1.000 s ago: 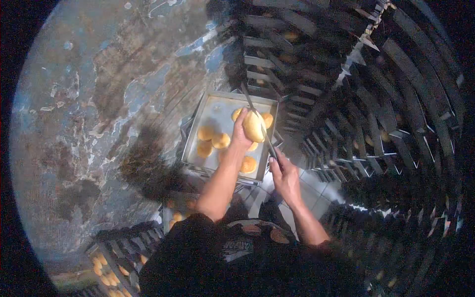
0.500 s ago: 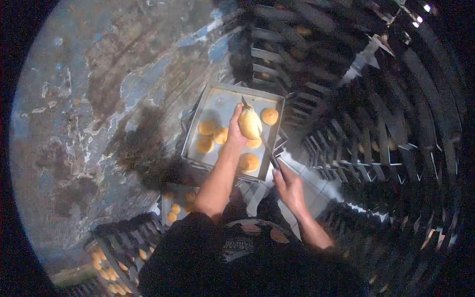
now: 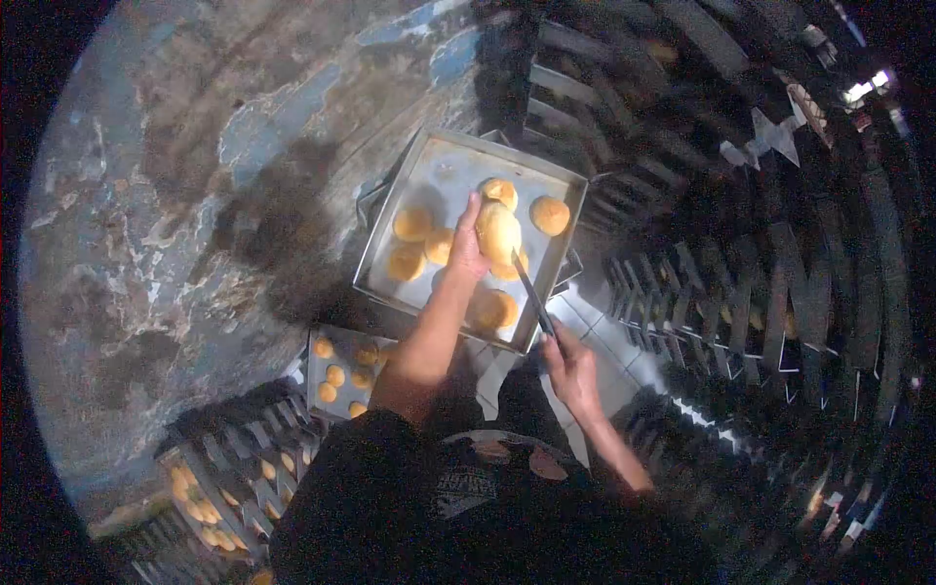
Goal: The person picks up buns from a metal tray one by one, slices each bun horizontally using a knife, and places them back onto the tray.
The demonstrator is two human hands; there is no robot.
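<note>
My left hand [image 3: 470, 249] holds a pale yellow bun [image 3: 499, 232] above a metal tray [image 3: 573, 210]. In my right hand [image 3: 573, 366], closed round its handle, is a long knife [image 3: 531, 297]; the blade's tip points up and left at the lower right side of the held bun. Several golden round buns lie in the tray, among them one at the right [image 3: 550, 215], one at the left [image 3: 412, 224] and one near the front edge [image 3: 495, 309]. My left hand and forearm hide part of the tray.
A second tray [image 3: 317, 390] with small buns stands at the lower left. Beside it a rack [image 3: 210, 468] holds more buns. Dark racks [image 3: 751, 283] line the right side. A stained, peeling wall [image 3: 195, 195] fills the left. Pale floor tiles [image 3: 609, 356] show beyond my right hand.
The blade, first across the held bun and beyond it, has drawn back down to the right, so its tip now shows at the bun's lower side. The view has shifted, uncovering more of the second tray.
</note>
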